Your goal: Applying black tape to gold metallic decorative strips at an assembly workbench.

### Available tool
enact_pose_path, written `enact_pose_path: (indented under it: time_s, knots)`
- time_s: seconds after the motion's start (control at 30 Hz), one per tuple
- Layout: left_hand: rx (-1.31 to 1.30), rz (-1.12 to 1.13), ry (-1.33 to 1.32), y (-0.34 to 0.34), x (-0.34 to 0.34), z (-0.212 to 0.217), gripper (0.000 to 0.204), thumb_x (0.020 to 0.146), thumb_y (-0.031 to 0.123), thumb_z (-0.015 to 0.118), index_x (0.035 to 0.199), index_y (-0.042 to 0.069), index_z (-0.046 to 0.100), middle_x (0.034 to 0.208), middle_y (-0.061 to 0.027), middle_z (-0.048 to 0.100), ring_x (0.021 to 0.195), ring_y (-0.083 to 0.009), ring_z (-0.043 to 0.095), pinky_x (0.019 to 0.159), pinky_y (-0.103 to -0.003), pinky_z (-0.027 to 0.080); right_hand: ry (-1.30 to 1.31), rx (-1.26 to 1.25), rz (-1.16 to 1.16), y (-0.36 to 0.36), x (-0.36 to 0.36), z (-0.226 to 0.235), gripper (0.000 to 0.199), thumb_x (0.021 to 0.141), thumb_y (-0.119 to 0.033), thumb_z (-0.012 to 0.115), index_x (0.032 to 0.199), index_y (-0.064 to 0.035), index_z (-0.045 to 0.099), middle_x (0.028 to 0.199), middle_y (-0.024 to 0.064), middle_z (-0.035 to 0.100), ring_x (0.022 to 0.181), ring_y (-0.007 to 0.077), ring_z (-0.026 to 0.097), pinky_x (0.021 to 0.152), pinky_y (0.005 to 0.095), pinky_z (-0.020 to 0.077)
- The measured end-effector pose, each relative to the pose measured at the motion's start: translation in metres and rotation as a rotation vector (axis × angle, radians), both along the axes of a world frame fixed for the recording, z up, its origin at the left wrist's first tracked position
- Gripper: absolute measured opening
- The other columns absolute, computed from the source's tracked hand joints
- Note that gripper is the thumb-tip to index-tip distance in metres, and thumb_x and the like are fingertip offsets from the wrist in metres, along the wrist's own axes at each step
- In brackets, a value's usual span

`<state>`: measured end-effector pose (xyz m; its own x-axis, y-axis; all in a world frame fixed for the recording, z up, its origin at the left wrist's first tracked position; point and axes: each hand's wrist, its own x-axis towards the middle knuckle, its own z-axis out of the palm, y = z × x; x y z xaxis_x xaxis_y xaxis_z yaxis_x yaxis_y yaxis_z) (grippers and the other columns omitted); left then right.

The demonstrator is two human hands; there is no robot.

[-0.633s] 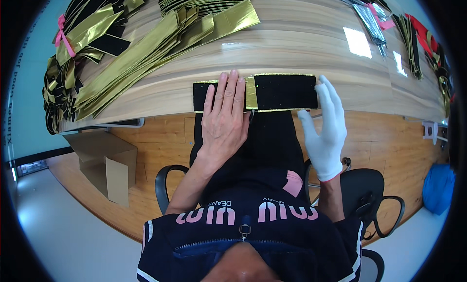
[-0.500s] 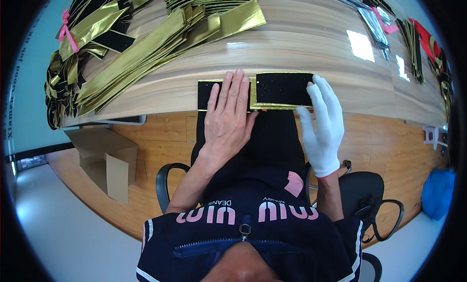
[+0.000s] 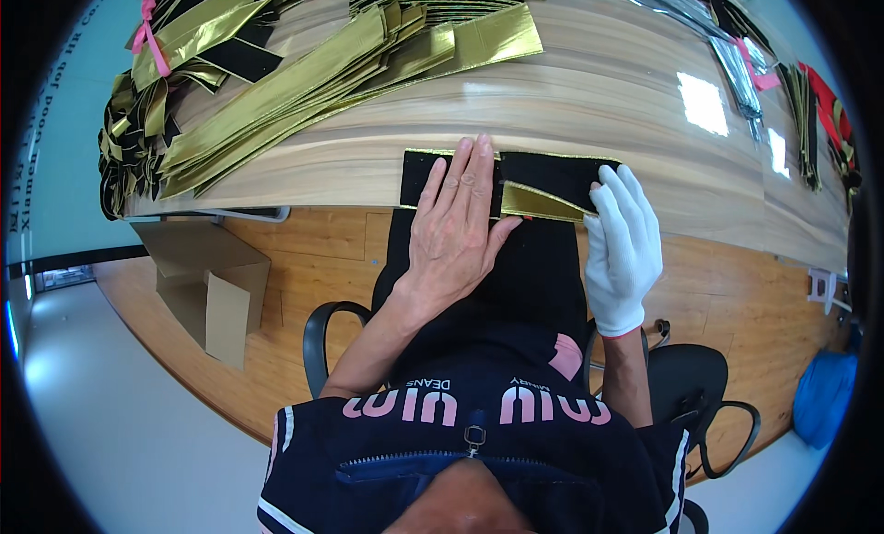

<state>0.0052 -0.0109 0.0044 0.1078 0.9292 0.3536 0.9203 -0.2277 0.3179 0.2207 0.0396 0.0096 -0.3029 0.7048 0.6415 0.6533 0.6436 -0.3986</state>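
Observation:
A black strip with gold edging (image 3: 556, 168) lies across the near edge of the table, folded over in layers. My bare left hand (image 3: 453, 223) rests flat on its left half, fingers stretched out and side by side, thumb apart near the table edge. In a white glove, my right hand (image 3: 626, 244) has its thumb and fingers closed on the strip's right end. Between the hands, a slanting wedge of gold lining (image 3: 543, 201) shows below the black layer. The glove hides the far right end of the strip.
A stack of long gold strips (image 3: 285, 97) lies at the left, beside a bundle tied with a pink ribbon (image 3: 147, 37). Silver strips (image 3: 727, 60) lie at the far right. An open cardboard box (image 3: 207, 285) and a black chair (image 3: 686, 387) stand below table level.
My right thumb and fingers have come together on the strip's end. Its black layer now sits at a slant, uncovering a gold wedge. My left hand still lies on the strip.

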Motion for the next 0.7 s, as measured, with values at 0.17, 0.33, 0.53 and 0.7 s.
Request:
enact_pose_path:
  time_s: [0.17, 0.33, 0.53, 0.7]
  knots:
    - [0.014, -0.017, -0.101, 0.0, -0.004, 0.0, 0.096, 0.094, 0.022, 0.076, 0.164, -0.008, 0.018, 0.163, -0.0207, 0.044, 0.154, -0.0381, 0.038, 0.125, -0.05, 0.03, -0.038, 0.026, 0.053, 0.0, -0.001, -0.001, 0.029, 0.089, -0.01, 0.078, 0.118, -0.005, 0.074, 0.128, 0.0132, 0.073, 0.126, 0.0373, 0.065, 0.104, 0.0459, 0.0523]
    - [-0.013, -0.039, -0.201, -0.002, -0.007, 0.011, 0.098, 0.09, 0.016, 0.08, 0.165, -0.006, 0.02, 0.162, -0.0209, 0.046, 0.153, -0.0385, 0.04, 0.125, -0.051, 0.03, -0.064, 0.046, 0.078, -0.001, 0.001, -0.004, 0.03, 0.088, -0.011, 0.079, 0.117, -0.0051, 0.074, 0.129, 0.0125, 0.072, 0.127, 0.0377, 0.064, 0.105, 0.0476, 0.0518]
    - [-0.052, -0.082, -0.164, -0.001, -0.017, 0.012, 0.086, 0.093, 0.022, 0.077, 0.162, -0.003, 0.033, 0.161, -0.0202, 0.047, 0.153, -0.0377, 0.04, 0.125, -0.051, 0.031, -0.082, 0.031, 0.082, -0.001, 0.004, -0.006, 0.031, 0.088, -0.012, 0.079, 0.118, -0.0061, 0.075, 0.132, 0.0117, 0.071, 0.129, 0.0374, 0.063, 0.106, 0.0478, 0.051]
    - [-0.04, -0.071, -0.08, 0.004, -0.02, 0.017, 0.088, 0.081, 0.026, 0.087, 0.158, 0.005, 0.047, 0.157, -0.0132, 0.054, 0.148, -0.0332, 0.048, 0.121, -0.046, 0.037, -0.11, 0.024, 0.095, 0.0, 0.006, -0.003, 0.032, 0.087, -0.012, 0.079, 0.118, -0.0064, 0.075, 0.133, 0.0113, 0.07, 0.13, 0.0369, 0.062, 0.106, 0.0478, 0.0503]
